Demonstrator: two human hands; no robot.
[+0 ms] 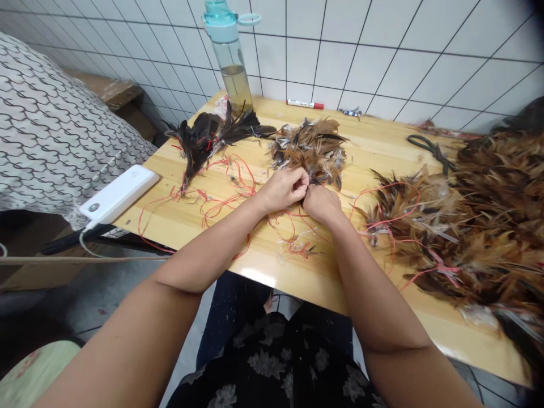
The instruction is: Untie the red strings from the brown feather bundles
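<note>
My left hand [284,187] and my right hand [322,203] meet at the middle of the wooden table [263,260], fingers pinched together at the near edge of a small heap of brown feathers [312,148]. Both hands are closed; what they pinch is too small to name, maybe a feather or thread. Loose red threads [221,198] lie under and to the left of my hands. A bundle of dark feathers [208,136] lies further left.
A big pile of brown feathers [480,221] fills the table's right side. Black scissors [431,148], a red marker [305,104] and a clear water bottle [229,56] stand by the tiled wall. A white power bank [119,194] lies at the left edge, beside patterned cloth [51,130].
</note>
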